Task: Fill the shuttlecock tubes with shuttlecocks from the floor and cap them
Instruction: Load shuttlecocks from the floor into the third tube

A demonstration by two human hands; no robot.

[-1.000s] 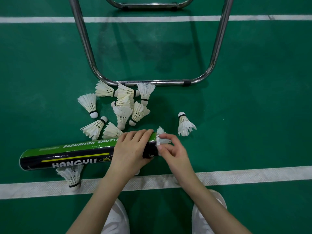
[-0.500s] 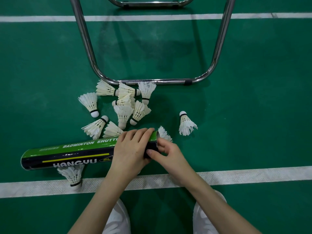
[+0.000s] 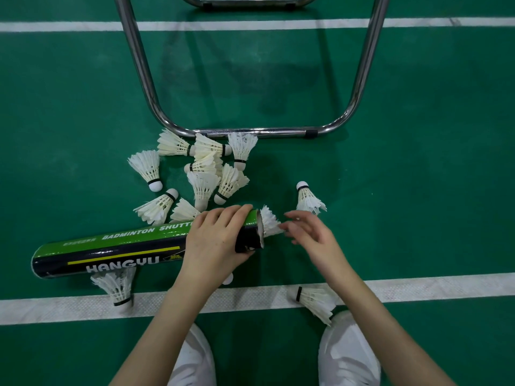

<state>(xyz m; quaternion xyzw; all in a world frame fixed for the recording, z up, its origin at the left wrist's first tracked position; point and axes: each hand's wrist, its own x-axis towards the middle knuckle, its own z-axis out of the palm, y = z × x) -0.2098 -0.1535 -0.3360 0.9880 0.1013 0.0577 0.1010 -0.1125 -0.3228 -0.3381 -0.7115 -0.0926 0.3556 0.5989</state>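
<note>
Head view, single camera: worn on the person's head, facing forward and steeply down onto the green court floor (image 3: 418,176). Wide-angle; lines bow toward the edges. Near range: both forearms enter from the bottom edge, white shoes (image 3: 349,355) directly below. Top edge reaches the chrome tube frame (image 3: 250,132). No second view shares the scene.

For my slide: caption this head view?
Left hand grips green cardboard tube; white feather shuttlecock protrudes; right hand open.
</note>
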